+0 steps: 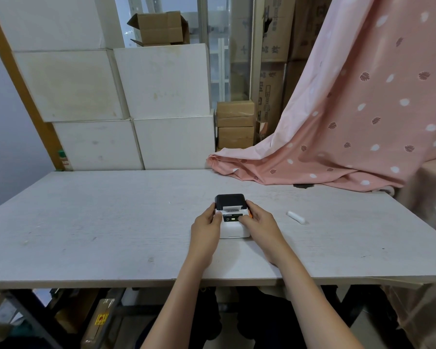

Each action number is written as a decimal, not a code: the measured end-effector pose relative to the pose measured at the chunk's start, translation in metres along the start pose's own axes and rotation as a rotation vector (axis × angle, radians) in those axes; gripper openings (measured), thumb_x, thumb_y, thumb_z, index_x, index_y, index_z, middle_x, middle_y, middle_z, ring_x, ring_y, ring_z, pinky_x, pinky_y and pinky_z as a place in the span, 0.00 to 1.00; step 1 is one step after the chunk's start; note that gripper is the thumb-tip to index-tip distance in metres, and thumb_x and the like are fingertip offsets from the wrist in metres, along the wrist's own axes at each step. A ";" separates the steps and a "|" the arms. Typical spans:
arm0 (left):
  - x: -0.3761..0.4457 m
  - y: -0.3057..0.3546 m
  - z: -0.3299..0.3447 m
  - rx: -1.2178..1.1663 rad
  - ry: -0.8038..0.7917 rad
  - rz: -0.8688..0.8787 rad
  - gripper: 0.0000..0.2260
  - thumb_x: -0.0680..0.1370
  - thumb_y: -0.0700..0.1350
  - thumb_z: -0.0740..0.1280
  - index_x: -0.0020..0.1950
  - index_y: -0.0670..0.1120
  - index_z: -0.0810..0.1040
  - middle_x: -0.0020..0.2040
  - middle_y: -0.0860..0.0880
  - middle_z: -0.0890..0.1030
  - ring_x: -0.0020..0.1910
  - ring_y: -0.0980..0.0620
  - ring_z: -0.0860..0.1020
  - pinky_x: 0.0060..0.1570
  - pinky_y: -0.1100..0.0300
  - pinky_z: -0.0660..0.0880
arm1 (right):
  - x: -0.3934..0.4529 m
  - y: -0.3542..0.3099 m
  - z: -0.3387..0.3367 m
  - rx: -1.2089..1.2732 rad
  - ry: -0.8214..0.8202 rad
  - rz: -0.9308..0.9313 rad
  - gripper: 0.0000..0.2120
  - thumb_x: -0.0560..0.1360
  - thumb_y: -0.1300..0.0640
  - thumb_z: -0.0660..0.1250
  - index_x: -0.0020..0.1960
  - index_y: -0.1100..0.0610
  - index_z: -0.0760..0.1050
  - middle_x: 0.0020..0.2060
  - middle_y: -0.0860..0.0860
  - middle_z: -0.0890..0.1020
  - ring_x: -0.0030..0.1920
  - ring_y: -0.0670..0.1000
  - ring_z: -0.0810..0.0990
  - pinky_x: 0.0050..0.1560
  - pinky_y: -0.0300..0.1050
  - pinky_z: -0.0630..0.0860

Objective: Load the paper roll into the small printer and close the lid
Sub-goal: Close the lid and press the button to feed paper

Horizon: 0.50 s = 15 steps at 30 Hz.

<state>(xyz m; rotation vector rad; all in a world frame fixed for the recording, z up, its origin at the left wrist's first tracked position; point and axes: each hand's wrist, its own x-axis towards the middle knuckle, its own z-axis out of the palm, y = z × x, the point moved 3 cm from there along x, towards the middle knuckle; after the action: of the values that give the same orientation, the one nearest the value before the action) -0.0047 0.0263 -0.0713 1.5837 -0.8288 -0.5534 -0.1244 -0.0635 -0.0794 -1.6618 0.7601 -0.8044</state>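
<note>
Storeroom, stacked white boxes (126, 96), cardboard cartons (235, 124) (some printed), worktable (86, 222)

The printer (233, 222) is small, with a white body and a black lid (230, 200) at its far end. It sits flat on the table, its near face toward the person. The lid looks closed, or nearly so. A strip of white paper (231, 208) shows at the lid's near edge. A dark panel on top carries a lit green light and a power symbol.
</note>
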 end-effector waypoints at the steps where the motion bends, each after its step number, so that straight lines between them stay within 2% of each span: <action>1: 0.000 0.000 0.000 0.002 -0.002 0.001 0.18 0.83 0.44 0.58 0.62 0.64 0.80 0.50 0.63 0.84 0.51 0.57 0.79 0.50 0.64 0.74 | 0.000 0.000 0.001 -0.008 0.004 0.000 0.21 0.75 0.56 0.63 0.61 0.36 0.82 0.58 0.57 0.85 0.61 0.61 0.81 0.67 0.62 0.76; 6: 0.001 0.000 0.000 -0.008 -0.005 0.007 0.20 0.83 0.44 0.58 0.56 0.70 0.78 0.50 0.64 0.84 0.53 0.60 0.79 0.53 0.63 0.74 | -0.001 -0.002 0.002 -0.033 0.008 -0.002 0.21 0.74 0.53 0.63 0.61 0.34 0.81 0.58 0.59 0.83 0.61 0.63 0.80 0.63 0.60 0.78; 8: 0.001 0.000 0.000 -0.003 -0.006 0.009 0.21 0.83 0.44 0.58 0.52 0.73 0.77 0.48 0.64 0.84 0.51 0.60 0.79 0.52 0.63 0.74 | -0.002 -0.003 0.001 -0.027 0.011 0.008 0.20 0.73 0.52 0.63 0.60 0.34 0.81 0.56 0.56 0.85 0.60 0.61 0.82 0.61 0.58 0.79; 12: 0.001 0.000 0.000 -0.004 -0.010 0.010 0.21 0.84 0.45 0.58 0.50 0.75 0.76 0.46 0.65 0.83 0.50 0.63 0.78 0.52 0.64 0.73 | -0.003 -0.005 0.001 -0.034 0.015 0.033 0.20 0.73 0.52 0.63 0.58 0.33 0.81 0.53 0.55 0.85 0.58 0.60 0.82 0.49 0.49 0.76; 15: 0.001 0.000 0.001 -0.002 -0.017 0.011 0.21 0.83 0.45 0.58 0.50 0.74 0.77 0.46 0.64 0.83 0.48 0.62 0.78 0.51 0.64 0.73 | -0.003 -0.005 0.001 -0.039 0.019 0.027 0.20 0.75 0.55 0.63 0.59 0.33 0.81 0.54 0.53 0.86 0.58 0.58 0.83 0.52 0.50 0.79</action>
<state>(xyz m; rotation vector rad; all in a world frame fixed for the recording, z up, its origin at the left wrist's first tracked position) -0.0042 0.0249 -0.0716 1.5739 -0.8491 -0.5601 -0.1250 -0.0601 -0.0752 -1.6773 0.8148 -0.7915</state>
